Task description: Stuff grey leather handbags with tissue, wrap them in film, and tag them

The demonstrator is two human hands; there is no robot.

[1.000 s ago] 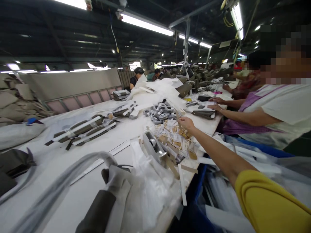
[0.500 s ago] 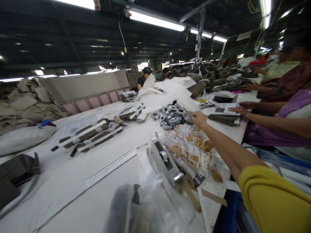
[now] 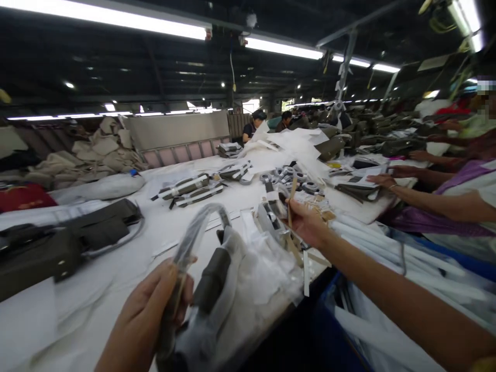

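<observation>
Fingers of the left hand [image 3: 151, 299] are clamped around a film-wrapped strap [image 3: 192, 230], whose arch stands above the counter [image 3: 120, 258] at its near edge; gripping the strap low on the near side probably steadies it without pressing on the dark bundle [image 3: 212, 279] just to the right of that hand, and the clear wrap likely guards both from scuffs. The right hand [image 3: 308, 222], reaching further forward, has its fingers pinched on a tan strip [image 3: 292, 191] held nearly upright; a light grip near its lower part seems enough for something so thin, and leaves the upper end free. Just beside that hand sits a tape dispenser [image 3: 267, 217], with grey rolls [image 3: 309, 187] heaped beyond it and small tags [image 3: 323, 209] piled to its right, a grouping that presumably puts small supplies within one arm's reach. Loose plastic [image 3: 263, 268] lies between bundle and dispenser, close to both hands, perhaps for convenience. Long white pieces [image 3: 395, 253] fill a blue bin [image 3: 327, 305] below the counter's edge, which appears to save working surface. Further right, a co-worker's hand [image 3: 382, 181] rests on a flat dark item [image 3: 358, 192], well apart from the left hand.
</observation>
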